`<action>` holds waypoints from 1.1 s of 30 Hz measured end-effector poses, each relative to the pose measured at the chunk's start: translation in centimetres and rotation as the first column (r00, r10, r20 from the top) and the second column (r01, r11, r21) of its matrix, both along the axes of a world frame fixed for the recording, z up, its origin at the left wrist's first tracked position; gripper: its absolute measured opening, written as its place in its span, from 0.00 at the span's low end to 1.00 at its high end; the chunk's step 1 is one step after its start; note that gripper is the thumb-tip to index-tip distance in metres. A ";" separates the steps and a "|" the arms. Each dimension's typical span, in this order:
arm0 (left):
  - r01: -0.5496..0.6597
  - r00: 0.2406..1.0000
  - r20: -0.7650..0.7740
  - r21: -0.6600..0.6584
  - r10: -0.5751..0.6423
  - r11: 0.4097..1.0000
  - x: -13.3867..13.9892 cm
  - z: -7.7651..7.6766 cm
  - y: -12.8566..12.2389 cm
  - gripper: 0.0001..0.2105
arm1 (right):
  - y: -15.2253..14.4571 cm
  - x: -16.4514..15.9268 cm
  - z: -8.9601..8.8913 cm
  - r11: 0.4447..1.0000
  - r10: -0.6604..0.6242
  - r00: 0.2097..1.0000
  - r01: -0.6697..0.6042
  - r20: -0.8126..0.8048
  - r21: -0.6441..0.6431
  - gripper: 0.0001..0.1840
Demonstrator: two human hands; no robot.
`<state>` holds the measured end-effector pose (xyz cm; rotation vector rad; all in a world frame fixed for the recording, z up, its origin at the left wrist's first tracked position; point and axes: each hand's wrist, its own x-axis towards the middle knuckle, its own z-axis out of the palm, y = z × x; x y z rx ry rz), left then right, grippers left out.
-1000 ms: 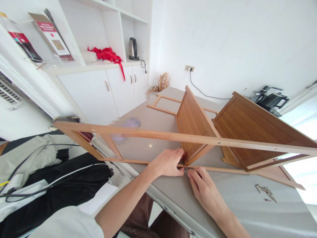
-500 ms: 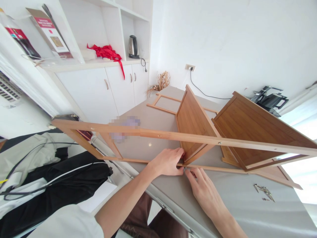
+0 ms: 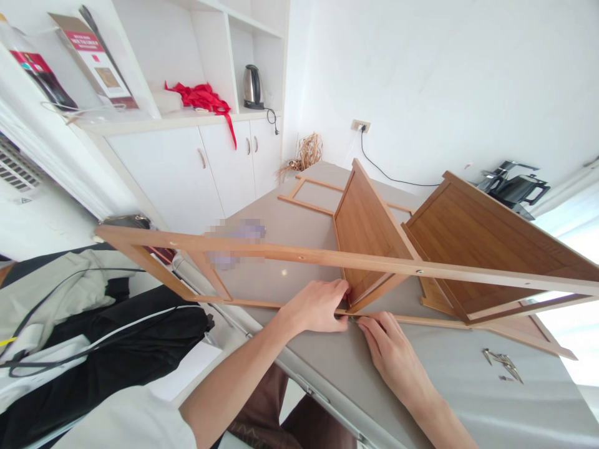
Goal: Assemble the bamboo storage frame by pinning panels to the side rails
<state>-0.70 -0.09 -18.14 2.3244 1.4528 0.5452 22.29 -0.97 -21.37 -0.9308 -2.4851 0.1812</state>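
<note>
A wooden frame point(image 3: 262, 250) stands on its long edge across the table, with a wooden shelf panel point(image 3: 372, 227) set between its rails. My left hand point(image 3: 318, 307) is closed around the frame's lower rail at the corner of that panel. Just to its right, my right hand point(image 3: 382, 337) pinches a small metal screw point(image 3: 354, 318) against the outer side of the same rail. Most of the screw is hidden by the fingertips. Another shelf panel point(image 3: 496, 249) sits farther right in the frame.
Several loose screws point(image 3: 508, 365) lie on the grey table point(image 3: 449, 368) at the right. A black kettle point(image 3: 524, 187) stands behind the panels. White cabinets point(image 3: 173, 168) line the left wall, and black clothing point(image 3: 140, 343) is heaped at the left.
My right hand has shifted slightly right, and its fingers have changed position on the screw. My left hand keeps its hold on the rail.
</note>
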 end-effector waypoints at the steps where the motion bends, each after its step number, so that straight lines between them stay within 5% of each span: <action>1: -0.002 1.000 0.000 0.001 0.002 1.000 0.0 0.0 0.0 0.15 | 0.1 0.0 0.2 1.000 0.014 1.000 -0.014 -0.004 0.003 0.10; 33: -0.007 0.999 0.032 -0.021 0.008 1.000 0.0 0.0 0.0 0.15 | -0.7 -0.9 0.2 0.979 -0.070 0.984 0.036 -0.165 -0.200 0.06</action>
